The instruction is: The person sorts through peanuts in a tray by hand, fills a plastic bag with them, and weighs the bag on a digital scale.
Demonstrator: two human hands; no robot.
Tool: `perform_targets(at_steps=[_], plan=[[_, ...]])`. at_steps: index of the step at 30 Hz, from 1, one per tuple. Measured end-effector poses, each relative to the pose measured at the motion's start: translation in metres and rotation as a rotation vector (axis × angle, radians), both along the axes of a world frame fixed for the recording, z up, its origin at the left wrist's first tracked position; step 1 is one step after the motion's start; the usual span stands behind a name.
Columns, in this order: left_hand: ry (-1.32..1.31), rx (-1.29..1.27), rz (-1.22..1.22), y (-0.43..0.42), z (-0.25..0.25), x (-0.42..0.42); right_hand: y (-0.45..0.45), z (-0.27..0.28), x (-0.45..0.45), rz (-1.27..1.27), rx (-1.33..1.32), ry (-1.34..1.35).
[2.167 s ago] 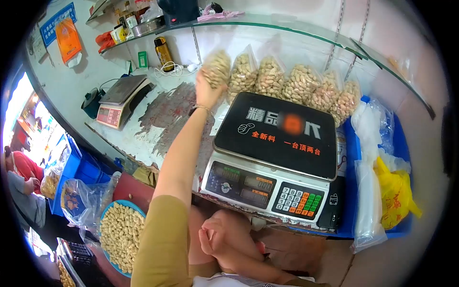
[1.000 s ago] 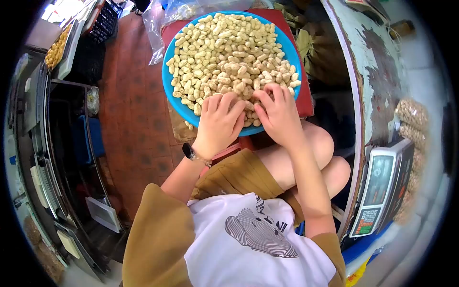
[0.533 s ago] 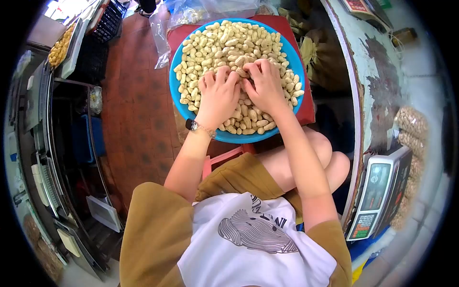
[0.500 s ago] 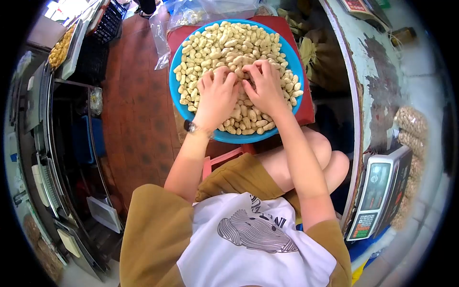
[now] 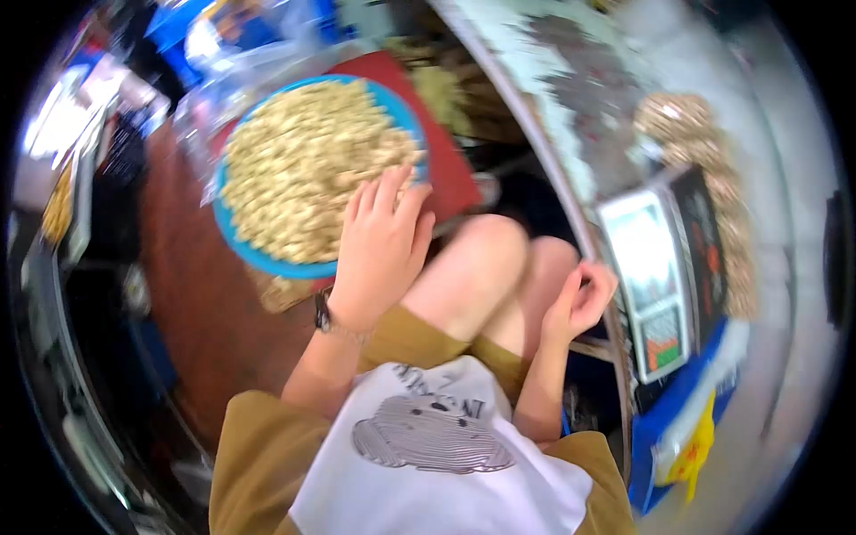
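Pale shelled-on peanuts (image 5: pixel 303 169) heap up in a round blue basin (image 5: pixel 308 268) in front of me, at the upper left. Over the basin's near right rim is my left hand (image 5: pixel 379 254), palm down with fingers stretched out, the fingertips at the edge of the heap. It wears a dark bracelet or watch (image 5: pixel 323 310) on the wrist. Away from the basin, my right hand (image 5: pixel 580 301) is beside my knee, close to the counter edge. Its fingers are curled towards the thumb; whatever they hold, if anything, is hidden and blurred.
A red surface (image 5: pixel 450 174) lies under the basin. To the right, a digital scale (image 5: pixel 644 276) stands on the worn counter, with bagged peanuts (image 5: pixel 731 227) behind it. A yellow plastic bag (image 5: pixel 700 446) hangs lower right. Clear plastic (image 5: pixel 201 116) lies beyond the basin; shelving lines the left.
My view has turned to the right. Both hands were in the peanuts; my right hand has left the basin towards the counter, and my left has drawn back to the near rim, fingers straightened.
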State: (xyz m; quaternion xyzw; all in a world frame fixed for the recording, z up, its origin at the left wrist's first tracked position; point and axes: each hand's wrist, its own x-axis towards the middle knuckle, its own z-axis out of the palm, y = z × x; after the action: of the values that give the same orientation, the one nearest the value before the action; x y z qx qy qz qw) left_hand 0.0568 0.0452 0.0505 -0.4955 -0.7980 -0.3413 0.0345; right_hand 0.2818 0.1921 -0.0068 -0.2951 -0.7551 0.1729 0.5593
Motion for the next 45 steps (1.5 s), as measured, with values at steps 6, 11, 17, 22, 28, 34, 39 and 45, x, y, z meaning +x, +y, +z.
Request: perform_targets(at_steps=[6,11,17,22,28,34,39,45], plan=[[-0.128,0.210,-0.876,0.084,0.037,0.167,-0.043,0.040,0.203,-0.699,0.337,-0.175],[-0.134,0.335,-1.483,0.114,0.085,0.329,-0.074,0.093,0.292,-1.087,0.269,-0.148],[-0.151,0.361,-1.575,0.109,0.083,0.426,-0.109,0.092,0.324,-1.224,0.258,0.042],[-0.076,0.454,-1.351,0.127,0.072,0.439,-0.120,0.088,0.353,-1.168,0.133,-0.222],[-0.101,0.627,-1.292,0.160,0.075,0.431,-0.084,0.094,0.356,-1.077,0.147,-0.285],[-0.249,0.466,-1.325,0.169,0.071,0.420,-0.063,0.101,0.332,-0.942,0.005,-0.259],[-0.254,0.496,-1.344,0.164,0.066,0.416,-0.066,0.089,0.335,-0.987,0.040,-0.298],[-0.162,0.529,-1.315,0.160,0.063,0.414,-0.078,0.081,0.337,-0.988,0.097,-0.245]])
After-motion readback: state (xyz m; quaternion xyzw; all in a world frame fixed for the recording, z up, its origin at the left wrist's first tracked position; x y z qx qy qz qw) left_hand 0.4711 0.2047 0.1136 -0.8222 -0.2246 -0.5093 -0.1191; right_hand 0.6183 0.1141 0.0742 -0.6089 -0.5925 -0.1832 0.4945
